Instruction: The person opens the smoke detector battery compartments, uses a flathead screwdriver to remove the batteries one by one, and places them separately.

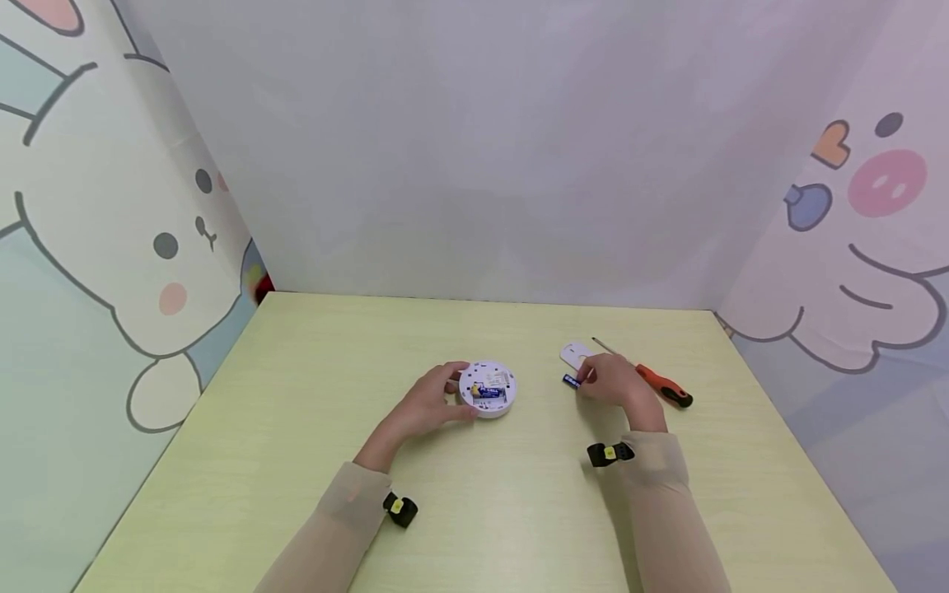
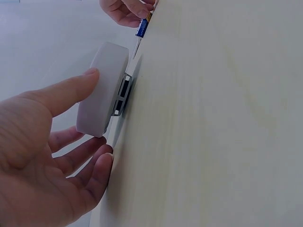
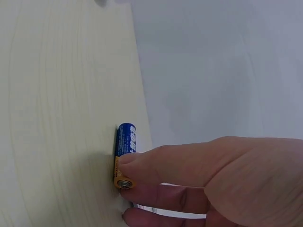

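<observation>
A round white device (image 1: 487,369), its battery side up, lies tilted or raised slightly at the middle of the table. One blue battery (image 1: 491,393) sits in its compartment. My left hand (image 1: 428,400) grips the device by its left edge, thumb on the near side and fingers on the far side. In the left wrist view the white casing (image 2: 102,90) shows a bracket-like part beneath it. To the right, my right hand (image 1: 611,380) pinches a blue and orange battery (image 3: 125,144) between thumb and fingers, at the tabletop. The battery's spring-marked end faces the wrist camera.
Just beyond my right hand lies a white oblong cover (image 1: 574,354). A screwdriver (image 1: 660,383) with a red and black handle lies to the right of that hand, its shaft pointing away. The pale wooden table (image 1: 334,346) ends at a grey backdrop (image 1: 474,165).
</observation>
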{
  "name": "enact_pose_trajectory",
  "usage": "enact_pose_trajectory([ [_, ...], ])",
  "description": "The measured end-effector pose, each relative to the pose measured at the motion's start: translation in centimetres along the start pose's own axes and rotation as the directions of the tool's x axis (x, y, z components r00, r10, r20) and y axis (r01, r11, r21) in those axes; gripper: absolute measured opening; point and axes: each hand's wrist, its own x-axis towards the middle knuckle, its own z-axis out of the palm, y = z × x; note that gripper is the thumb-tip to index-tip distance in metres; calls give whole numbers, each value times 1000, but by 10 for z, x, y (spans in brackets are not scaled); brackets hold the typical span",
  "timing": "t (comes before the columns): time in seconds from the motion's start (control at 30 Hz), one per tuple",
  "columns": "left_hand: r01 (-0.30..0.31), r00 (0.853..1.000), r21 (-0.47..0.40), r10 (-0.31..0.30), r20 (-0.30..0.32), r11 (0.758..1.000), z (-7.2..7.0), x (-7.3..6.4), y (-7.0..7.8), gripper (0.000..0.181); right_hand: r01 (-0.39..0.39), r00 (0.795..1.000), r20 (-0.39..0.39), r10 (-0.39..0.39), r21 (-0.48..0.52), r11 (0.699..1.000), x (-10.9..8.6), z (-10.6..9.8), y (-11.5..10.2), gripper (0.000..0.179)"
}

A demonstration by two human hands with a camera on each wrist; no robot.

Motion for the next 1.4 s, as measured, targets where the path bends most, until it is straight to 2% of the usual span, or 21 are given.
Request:
enact_pose_trajectory([
  [0.5,-4,1000,5,4,6,1000,1,2,-2,86,-1,1000,-12,1,-5,1000,-2,-4,0,13],
  [0.87,-6,1000,3,6,6,1000,1,1,-2,86,12,998,-58,-11,16,1000,-9,-14,-10,27],
  [1.13,-5,1000,7,5,4,1000,1,1,-2,86,86,986,-143,-81,35,996,-17,-22,-18,27],
  [1.4,-16,1000,2,16,7,1000,1,1,-3,86,195,955,-232,-182,33,980,-20,-24,-31,26],
])
